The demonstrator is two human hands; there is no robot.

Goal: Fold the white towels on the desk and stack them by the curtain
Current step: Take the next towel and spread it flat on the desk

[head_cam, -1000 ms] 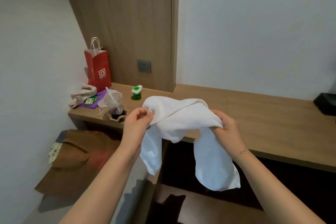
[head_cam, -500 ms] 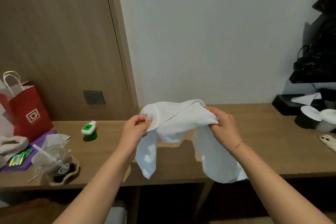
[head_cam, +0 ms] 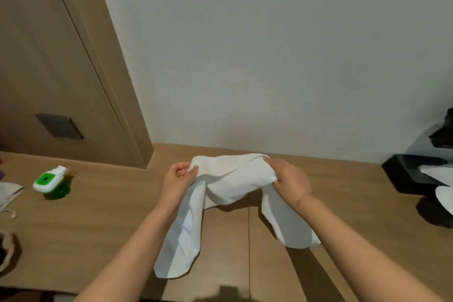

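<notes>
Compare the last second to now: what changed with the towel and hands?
The view swung right and down along the desk; the red bag has left the frame and the green-capped bottle now sits far left. The white towel now hangs over the desktop rather than past its front edge. Unchanged: left hand and right hand still pinch its bunched top, both ends dangling.

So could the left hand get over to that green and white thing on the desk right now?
Probably not yet: the left hand is gripping the white towel. The desk between it and the green and white container looks bare, so once freed, likely yes.
</notes>
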